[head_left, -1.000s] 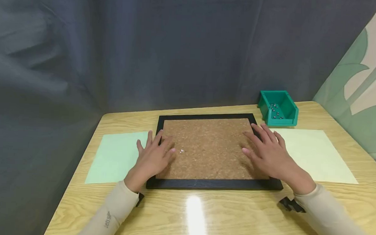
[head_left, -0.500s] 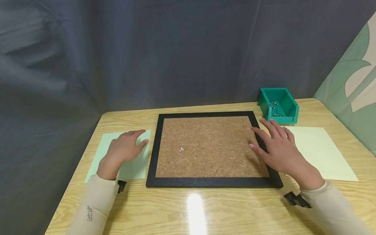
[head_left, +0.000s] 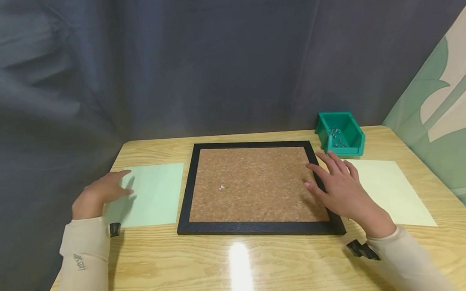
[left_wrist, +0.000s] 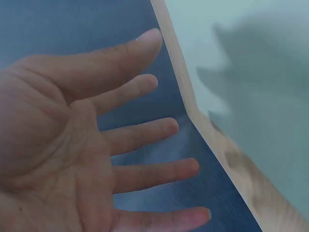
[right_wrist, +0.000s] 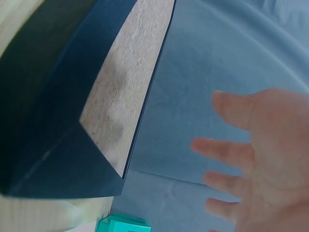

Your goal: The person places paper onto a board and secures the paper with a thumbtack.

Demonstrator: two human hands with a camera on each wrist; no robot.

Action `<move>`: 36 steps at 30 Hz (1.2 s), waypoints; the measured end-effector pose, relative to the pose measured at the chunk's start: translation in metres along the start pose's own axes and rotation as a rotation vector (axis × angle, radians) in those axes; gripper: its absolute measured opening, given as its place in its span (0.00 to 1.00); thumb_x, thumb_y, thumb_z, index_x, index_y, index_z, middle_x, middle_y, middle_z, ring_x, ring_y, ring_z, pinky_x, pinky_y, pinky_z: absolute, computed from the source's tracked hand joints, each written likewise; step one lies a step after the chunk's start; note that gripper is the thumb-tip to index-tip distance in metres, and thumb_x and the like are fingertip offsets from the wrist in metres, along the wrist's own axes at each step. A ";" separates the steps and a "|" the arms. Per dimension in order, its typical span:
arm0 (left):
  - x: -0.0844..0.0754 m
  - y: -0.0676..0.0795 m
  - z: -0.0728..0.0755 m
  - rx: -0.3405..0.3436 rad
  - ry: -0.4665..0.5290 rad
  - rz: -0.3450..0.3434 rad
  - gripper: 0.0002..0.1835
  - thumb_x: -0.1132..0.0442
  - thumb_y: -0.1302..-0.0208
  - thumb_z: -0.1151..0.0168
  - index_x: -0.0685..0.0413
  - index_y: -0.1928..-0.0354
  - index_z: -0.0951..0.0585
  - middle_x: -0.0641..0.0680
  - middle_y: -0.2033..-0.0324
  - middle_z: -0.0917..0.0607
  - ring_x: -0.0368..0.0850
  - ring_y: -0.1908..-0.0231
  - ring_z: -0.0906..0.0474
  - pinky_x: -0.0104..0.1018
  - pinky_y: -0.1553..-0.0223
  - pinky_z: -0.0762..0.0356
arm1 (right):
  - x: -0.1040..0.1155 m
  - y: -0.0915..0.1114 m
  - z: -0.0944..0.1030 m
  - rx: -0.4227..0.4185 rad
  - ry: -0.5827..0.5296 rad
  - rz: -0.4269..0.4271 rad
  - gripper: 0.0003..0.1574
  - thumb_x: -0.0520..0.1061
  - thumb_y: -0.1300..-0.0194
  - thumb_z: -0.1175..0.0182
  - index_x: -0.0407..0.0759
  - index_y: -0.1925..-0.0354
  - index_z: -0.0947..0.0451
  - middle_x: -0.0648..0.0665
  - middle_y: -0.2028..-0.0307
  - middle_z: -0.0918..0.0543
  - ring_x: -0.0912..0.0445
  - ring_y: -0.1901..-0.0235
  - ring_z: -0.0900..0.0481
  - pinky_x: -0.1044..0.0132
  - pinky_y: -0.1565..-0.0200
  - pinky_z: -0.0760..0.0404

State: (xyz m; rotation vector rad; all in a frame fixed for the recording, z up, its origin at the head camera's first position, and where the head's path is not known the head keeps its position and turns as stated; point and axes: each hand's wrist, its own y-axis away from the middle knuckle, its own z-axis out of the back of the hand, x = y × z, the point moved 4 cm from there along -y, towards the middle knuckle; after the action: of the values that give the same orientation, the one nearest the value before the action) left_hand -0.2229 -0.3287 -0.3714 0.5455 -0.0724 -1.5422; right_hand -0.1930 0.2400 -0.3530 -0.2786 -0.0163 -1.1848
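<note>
My left hand [head_left: 104,190] hovers at the left edge of a pale green sheet of paper [head_left: 154,198], fingers and thumb spread with nothing held. Its bare palm fills much of the left wrist view, and its shadow falls on the sheet. My right hand [head_left: 341,190] hangs over the right side of a black-framed cork board [head_left: 254,185], fingers spread and holding nothing. In the right wrist view the right hand's palm [right_wrist: 275,159] stands apart from the board's black frame [right_wrist: 67,159]. A small white mark [head_left: 221,187] shows on the cork.
A green bin [head_left: 343,134] with several small shiny pieces inside stands behind the right hand. A pale yellow sheet [head_left: 393,194] lies on the wooden table [head_left: 198,264] at the right. A dark curtain [head_left: 220,63] closes off the back and left.
My left hand has moved left, from over the board's left side across the green sheet to its outer edge. The right hand has shifted slightly right and stays over the board's right side.
</note>
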 end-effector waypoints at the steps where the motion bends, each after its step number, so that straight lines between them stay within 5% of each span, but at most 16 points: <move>1: 0.005 0.001 0.001 0.004 0.016 -0.007 0.45 0.54 0.31 0.40 0.71 0.25 0.50 0.80 0.30 0.46 0.81 0.32 0.49 0.75 0.37 0.43 | 0.001 0.000 -0.001 0.010 0.003 0.000 0.32 0.60 0.28 0.44 0.46 0.34 0.28 0.33 0.25 0.44 0.33 0.25 0.53 0.28 0.36 0.50; 8: 0.019 0.001 -0.002 0.042 0.057 0.053 0.51 0.40 0.27 0.49 0.78 0.26 0.57 0.83 0.30 0.52 0.82 0.31 0.54 0.73 0.33 0.48 | 0.003 0.003 -0.002 0.028 0.031 0.003 0.32 0.59 0.29 0.42 0.46 0.35 0.27 0.33 0.26 0.43 0.33 0.25 0.52 0.29 0.36 0.50; 15: 0.023 0.005 -0.005 0.058 0.033 0.159 0.60 0.32 0.39 0.39 0.67 0.23 0.56 0.80 0.29 0.50 0.81 0.33 0.46 0.75 0.39 0.40 | 0.001 0.002 -0.004 0.029 0.037 0.009 0.34 0.59 0.30 0.42 0.46 0.32 0.30 0.34 0.25 0.43 0.33 0.25 0.53 0.29 0.36 0.49; 25: 0.030 0.007 -0.005 -0.044 0.020 0.214 0.57 0.42 0.42 0.31 0.64 0.24 0.52 0.81 0.32 0.44 0.81 0.40 0.38 0.76 0.44 0.39 | -0.002 0.000 -0.003 0.038 0.047 -0.011 0.37 0.60 0.30 0.42 0.46 0.30 0.33 0.33 0.25 0.44 0.33 0.25 0.52 0.29 0.35 0.48; 36: 0.024 -0.004 -0.007 -0.048 -0.062 0.225 0.47 0.54 0.40 0.30 0.75 0.30 0.44 0.81 0.34 0.39 0.79 0.40 0.35 0.72 0.42 0.33 | -0.001 0.001 -0.006 0.043 0.072 0.001 0.37 0.60 0.29 0.43 0.47 0.30 0.33 0.34 0.25 0.43 0.33 0.26 0.51 0.29 0.36 0.47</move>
State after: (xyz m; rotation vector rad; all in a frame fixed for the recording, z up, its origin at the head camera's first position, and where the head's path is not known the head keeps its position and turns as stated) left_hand -0.2230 -0.3496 -0.3859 0.4362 -0.1396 -1.3378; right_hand -0.1936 0.2397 -0.3587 -0.1982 0.0208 -1.1918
